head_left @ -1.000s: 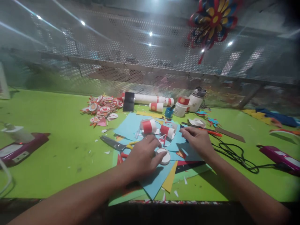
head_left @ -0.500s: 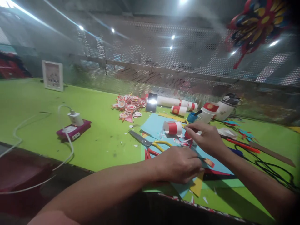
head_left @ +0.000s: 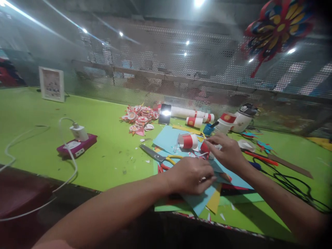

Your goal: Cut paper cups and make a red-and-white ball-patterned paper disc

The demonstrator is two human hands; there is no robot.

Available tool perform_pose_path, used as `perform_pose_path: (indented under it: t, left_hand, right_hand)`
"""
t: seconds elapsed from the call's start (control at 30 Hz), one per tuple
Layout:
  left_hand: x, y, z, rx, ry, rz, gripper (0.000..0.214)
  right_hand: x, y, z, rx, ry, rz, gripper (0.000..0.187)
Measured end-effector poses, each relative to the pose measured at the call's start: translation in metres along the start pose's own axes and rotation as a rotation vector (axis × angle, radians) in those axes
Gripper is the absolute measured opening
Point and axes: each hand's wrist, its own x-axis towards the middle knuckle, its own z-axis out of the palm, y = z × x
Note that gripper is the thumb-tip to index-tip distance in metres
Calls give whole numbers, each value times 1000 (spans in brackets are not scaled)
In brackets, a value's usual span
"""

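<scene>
My left hand (head_left: 192, 174) lies curled, fingers down, on the blue paper sheets (head_left: 166, 136) near the table's front edge; what is under its fingers is hidden. Just behind it, my right hand (head_left: 225, 152) bends its fingers around a small red-and-white paper cup (head_left: 204, 147) with thin paper strips beside it. A second red-and-white cup (head_left: 188, 141) lies on its side a little to the left. Yellow-handled scissors (head_left: 158, 157) rest left of my left hand.
On the green table (head_left: 109, 152) lie a pile of round paper pieces (head_left: 140, 117), a phone (head_left: 165, 114), a white tube (head_left: 185, 112), a white bottle (head_left: 243, 119) and a black cable (head_left: 293, 186). A pink charger block (head_left: 76, 145) and picture frame (head_left: 51, 84) are left. A mesh screen (head_left: 160, 69) backs the table.
My head has turned left, bringing the charger block and picture frame into view. My left hand has closed over the white disc, hiding it. My right hand shifted left onto the small cup.
</scene>
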Motion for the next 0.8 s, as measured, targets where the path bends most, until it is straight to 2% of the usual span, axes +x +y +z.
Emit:
perform_pose_path:
  t: [0.07,0.13,0.23,0.33,0.4,0.57,0.8]
  left_hand:
    - [2,-9,-7,28,48,-121,23]
    - [4,-22,-17,74,72,-301,22]
    - [6,-46,-36,277,-57,-599,19]
    - [2,-67,-49,445,-256,-705,60]
    - [-3,-77,-51,421,-412,-833,70]
    - [-12,-91,-42,450,-526,-935,65]
    - [-11,-97,-35,597,-449,-972,50]
  right_hand:
    - [-5,12,-5,-24,50,65,19]
    - [-10,27,-9,-46,89,146,18]
    - [-17,46,-13,-17,120,277,18]
    - [-21,57,-10,17,135,354,21]
    - [-22,59,-6,24,144,369,23]
    - [-26,61,2,93,158,392,24]
    - [-42,70,4,197,106,428,22]
